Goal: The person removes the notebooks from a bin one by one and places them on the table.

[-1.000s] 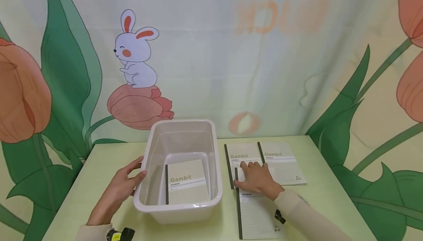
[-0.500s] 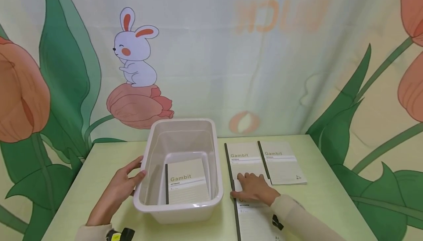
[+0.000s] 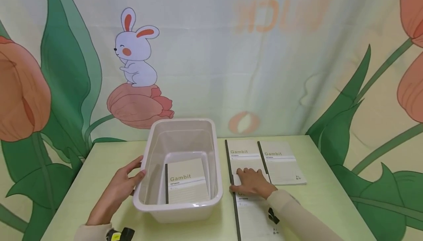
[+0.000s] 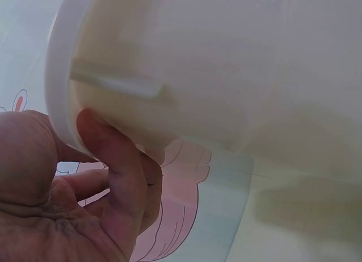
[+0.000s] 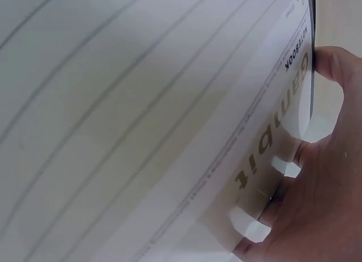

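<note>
A light grey plastic basin (image 3: pixel 178 208) stands left of centre in the head view. My left hand (image 3: pixel 123 184) grips its left rim, fingers curled around the edge in the left wrist view (image 4: pixel 107 183). One Gambit notebook (image 3: pixel 188 193) lies flat inside the basin. To the right, my right hand (image 3: pixel 252 182) holds the top end of a nearer notebook (image 3: pixel 256 217), thumb at the black spine and fingers over the top edge. The right wrist view shows this lined cover (image 5: pixel 141 132) close up. Its lower end runs out of the head view.
Two more notebooks lie side by side at the back right: a left one (image 3: pixel 244 160) touching or nearly touching the held one, and a right one (image 3: pixel 284 167). The pale green tabletop (image 3: pixel 330 204) ends at a printed curtain (image 3: pixel 205 50) behind.
My right hand and the nearer notebook have shifted toward me and slightly left, then a little back up. The back left notebook has slid slightly away. The left hand and basin stay put.
</note>
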`<state>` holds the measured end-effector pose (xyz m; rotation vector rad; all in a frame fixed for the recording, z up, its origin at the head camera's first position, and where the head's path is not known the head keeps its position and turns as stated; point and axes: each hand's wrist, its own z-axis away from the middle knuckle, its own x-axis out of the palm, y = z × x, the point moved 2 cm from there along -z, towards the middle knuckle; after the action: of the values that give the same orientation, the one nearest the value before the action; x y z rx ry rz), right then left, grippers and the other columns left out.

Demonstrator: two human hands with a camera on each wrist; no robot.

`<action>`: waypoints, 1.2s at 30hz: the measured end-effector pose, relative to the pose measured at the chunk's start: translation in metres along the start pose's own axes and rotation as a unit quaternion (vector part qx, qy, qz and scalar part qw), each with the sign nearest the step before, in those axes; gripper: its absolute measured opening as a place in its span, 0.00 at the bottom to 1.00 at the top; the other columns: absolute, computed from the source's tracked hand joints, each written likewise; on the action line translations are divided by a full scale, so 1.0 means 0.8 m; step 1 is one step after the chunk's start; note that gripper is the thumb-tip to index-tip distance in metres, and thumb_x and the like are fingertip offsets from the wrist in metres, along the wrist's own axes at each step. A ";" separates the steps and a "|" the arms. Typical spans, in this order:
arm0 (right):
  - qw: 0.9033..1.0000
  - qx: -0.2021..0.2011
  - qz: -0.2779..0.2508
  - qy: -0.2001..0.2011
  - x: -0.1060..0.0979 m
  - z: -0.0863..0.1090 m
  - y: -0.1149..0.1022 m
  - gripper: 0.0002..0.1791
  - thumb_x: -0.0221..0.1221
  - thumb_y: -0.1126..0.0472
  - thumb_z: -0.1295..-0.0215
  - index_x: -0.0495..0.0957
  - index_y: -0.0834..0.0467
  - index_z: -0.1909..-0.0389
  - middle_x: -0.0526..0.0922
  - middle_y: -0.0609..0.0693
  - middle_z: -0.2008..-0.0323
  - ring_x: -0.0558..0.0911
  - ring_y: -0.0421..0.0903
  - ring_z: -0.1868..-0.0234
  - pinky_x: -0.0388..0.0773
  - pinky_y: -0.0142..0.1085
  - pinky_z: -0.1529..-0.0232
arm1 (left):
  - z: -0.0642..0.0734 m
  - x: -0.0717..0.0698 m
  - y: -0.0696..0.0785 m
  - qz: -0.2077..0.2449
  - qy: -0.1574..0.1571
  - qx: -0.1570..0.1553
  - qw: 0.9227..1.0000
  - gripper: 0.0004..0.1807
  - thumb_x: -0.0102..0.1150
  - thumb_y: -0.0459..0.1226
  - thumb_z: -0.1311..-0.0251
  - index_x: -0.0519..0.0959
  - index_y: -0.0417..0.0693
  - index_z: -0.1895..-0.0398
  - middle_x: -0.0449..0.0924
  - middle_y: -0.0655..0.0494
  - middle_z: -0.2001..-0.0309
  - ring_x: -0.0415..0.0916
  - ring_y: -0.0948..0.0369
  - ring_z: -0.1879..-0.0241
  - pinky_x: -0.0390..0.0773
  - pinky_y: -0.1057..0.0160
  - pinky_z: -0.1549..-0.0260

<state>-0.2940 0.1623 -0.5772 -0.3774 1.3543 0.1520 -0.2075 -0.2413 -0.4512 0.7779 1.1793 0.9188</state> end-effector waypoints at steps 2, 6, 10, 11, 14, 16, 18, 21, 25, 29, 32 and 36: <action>1.000 0.002 -0.002 0.004 0.002 0.000 0.001 0.39 0.56 0.27 0.44 0.71 0.53 0.42 0.80 0.52 0.54 0.78 0.52 0.52 0.69 0.57 0.51 | 0.000 0.001 0.000 0.000 -0.001 -0.006 1.000 0.36 0.51 0.41 0.27 0.49 0.52 0.21 0.58 0.39 0.29 0.78 0.50 0.48 0.84 0.57 0.64; 1.000 -0.002 0.008 0.025 0.009 0.000 0.002 0.39 0.56 0.27 0.44 0.71 0.52 0.42 0.76 0.53 0.54 0.74 0.52 0.52 0.69 0.54 0.54 | 0.001 0.002 -0.001 -0.001 -0.001 -0.006 1.000 0.36 0.50 0.41 0.27 0.49 0.51 0.21 0.58 0.39 0.28 0.79 0.51 0.49 0.84 0.57 0.65; 0.998 -0.011 0.033 0.047 0.014 0.000 0.004 0.39 0.55 0.27 0.43 0.71 0.52 0.43 0.72 0.52 0.56 0.70 0.52 0.53 0.67 0.50 0.59 | 0.002 0.002 -0.001 -0.003 -0.002 0.001 1.000 0.36 0.50 0.41 0.27 0.49 0.50 0.21 0.57 0.38 0.28 0.79 0.51 0.49 0.84 0.57 0.66; 0.998 -0.015 0.038 0.052 0.015 0.001 0.004 0.39 0.55 0.27 0.43 0.71 0.52 0.43 0.71 0.52 0.56 0.70 0.52 0.53 0.67 0.50 0.60 | 0.002 0.002 -0.001 -0.002 -0.002 0.002 1.000 0.36 0.50 0.41 0.27 0.49 0.51 0.21 0.57 0.38 0.28 0.79 0.50 0.49 0.84 0.57 0.66; 0.996 -0.026 0.049 0.064 0.015 0.004 0.003 0.37 0.54 0.27 0.42 0.72 0.50 0.42 0.72 0.51 0.54 0.71 0.52 0.52 0.67 0.49 0.60 | 0.002 0.002 -0.001 -0.003 -0.003 -0.001 1.000 0.36 0.50 0.41 0.27 0.49 0.51 0.21 0.57 0.38 0.28 0.78 0.49 0.48 0.84 0.57 0.65; 0.996 -0.034 0.050 0.071 0.012 0.007 0.002 0.36 0.54 0.28 0.40 0.72 0.49 0.42 0.73 0.51 0.51 0.72 0.52 0.49 0.68 0.49 0.58 | 0.002 0.002 -0.001 -0.005 -0.003 -0.004 1.000 0.36 0.50 0.41 0.27 0.49 0.52 0.21 0.57 0.38 0.28 0.78 0.48 0.47 0.84 0.57 0.65; 0.995 -0.039 0.045 0.080 0.006 0.009 0.001 0.34 0.55 0.30 0.40 0.72 0.49 0.41 0.73 0.52 0.47 0.72 0.53 0.46 0.70 0.52 0.55 | 0.002 0.002 -0.001 -0.005 -0.002 -0.005 1.000 0.36 0.50 0.41 0.27 0.49 0.52 0.21 0.58 0.39 0.28 0.77 0.48 0.47 0.84 0.57 0.64; 0.994 -0.043 0.038 0.096 -0.011 0.012 0.000 0.33 0.57 0.33 0.38 0.71 0.48 0.39 0.72 0.52 0.42 0.72 0.54 0.41 0.70 0.57 0.48 | 0.002 0.002 -0.001 -0.004 -0.001 -0.001 1.000 0.36 0.50 0.41 0.27 0.49 0.52 0.21 0.58 0.39 0.29 0.77 0.48 0.47 0.84 0.57 0.64; 0.989 -0.055 0.040 0.134 -0.047 0.012 0.000 0.31 0.56 0.34 0.36 0.71 0.47 0.38 0.72 0.51 0.41 0.73 0.55 0.40 0.68 0.60 0.45 | 0.002 0.002 0.000 -0.005 0.002 0.000 1.000 0.35 0.50 0.41 0.27 0.49 0.51 0.21 0.58 0.39 0.28 0.77 0.49 0.47 0.83 0.58 0.64; 0.981 -0.071 0.044 0.174 -0.092 0.015 -0.004 0.30 0.53 0.34 0.34 0.70 0.46 0.38 0.73 0.50 0.41 0.73 0.54 0.40 0.67 0.59 0.44 | 0.001 0.002 0.000 -0.008 0.002 -0.002 1.000 0.35 0.50 0.41 0.27 0.49 0.51 0.21 0.57 0.39 0.28 0.76 0.50 0.46 0.83 0.58 0.64; 0.977 -0.081 0.043 0.192 -0.128 0.020 -0.013 0.30 0.53 0.35 0.33 0.70 0.47 0.37 0.72 0.50 0.41 0.72 0.55 0.39 0.66 0.58 0.42 | 0.001 0.001 -0.001 -0.011 0.003 -0.005 1.000 0.36 0.50 0.41 0.27 0.49 0.51 0.21 0.57 0.39 0.28 0.77 0.49 0.46 0.83 0.58 0.63; 0.971 -0.100 0.049 0.211 -0.174 0.029 -0.028 0.30 0.52 0.36 0.32 0.70 0.48 0.37 0.72 0.51 0.40 0.72 0.55 0.39 0.66 0.58 0.40 | 0.000 0.001 -0.001 -0.014 0.005 -0.007 1.000 0.36 0.50 0.42 0.27 0.50 0.53 0.21 0.58 0.40 0.28 0.76 0.48 0.46 0.84 0.57 0.61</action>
<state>-0.2955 0.1647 -0.4346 -0.5337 1.7852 0.3054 -0.2074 -0.2410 -0.4519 0.7449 1.1885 0.9076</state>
